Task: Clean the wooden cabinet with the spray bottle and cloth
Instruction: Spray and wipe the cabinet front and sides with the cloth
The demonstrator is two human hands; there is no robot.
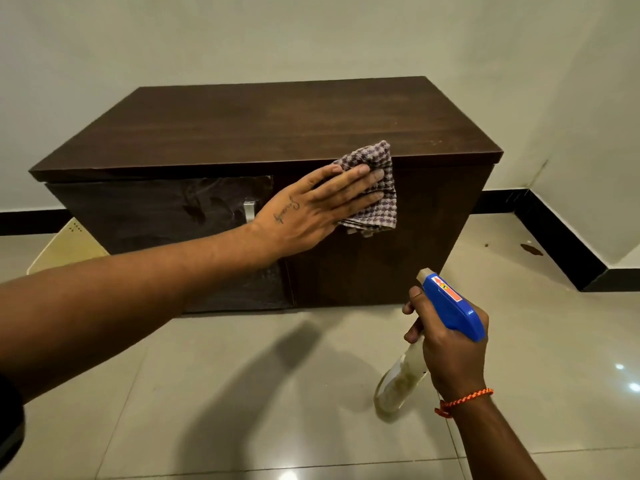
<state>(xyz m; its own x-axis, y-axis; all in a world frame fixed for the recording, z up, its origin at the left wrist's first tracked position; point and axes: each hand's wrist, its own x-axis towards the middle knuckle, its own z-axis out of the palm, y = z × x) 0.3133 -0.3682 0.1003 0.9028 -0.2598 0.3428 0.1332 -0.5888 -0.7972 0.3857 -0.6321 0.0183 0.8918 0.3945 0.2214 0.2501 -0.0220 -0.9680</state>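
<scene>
A low dark-brown wooden cabinet [242, 129] stands on the tiled floor against the wall. My left hand [311, 209] presses a checked purple-and-white cloth [375, 199] flat against the upper part of the cabinet's right door, fingers stretched out over it. My right hand [446, 351] holds a clear spray bottle [398, 382] with a blue trigger head [450, 306], low in front of the cabinet's right side, nozzle aimed at the cabinet. The left door looks streaked and wet around its metal handle [250, 210].
A cream plastic item [65, 247] lies on the floor beside the cabinet's left end. Black skirting [561, 237] runs along the walls, and the corner of the room is at the right. A small dark stain [531, 250] marks the floor there.
</scene>
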